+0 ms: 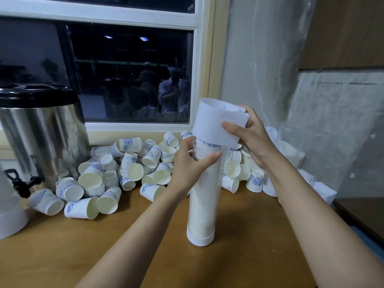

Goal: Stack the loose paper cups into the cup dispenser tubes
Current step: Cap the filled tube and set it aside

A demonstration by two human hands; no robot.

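A clear cup dispenser tube (204, 196) stands upright on the wooden table (62, 256), filled with a stack of nested paper cups. My left hand (191, 165) grips the tube near its top. My right hand (249, 134) holds the wide white cap (216, 123) that sits on the tube's upper end, thumb in front and fingers behind. A small white collar closes the tube's bottom. Many loose white paper cups with blue print (108, 175) lie in a heap behind the tube, along the window sill.
A steel drinks urn (41, 138) with a black lid and tap stands at the left. A white object (10, 217) sits at the left edge. Clear plastic packaging (291, 150) and sheeting lie at the right, by the wall. A window fills the back.
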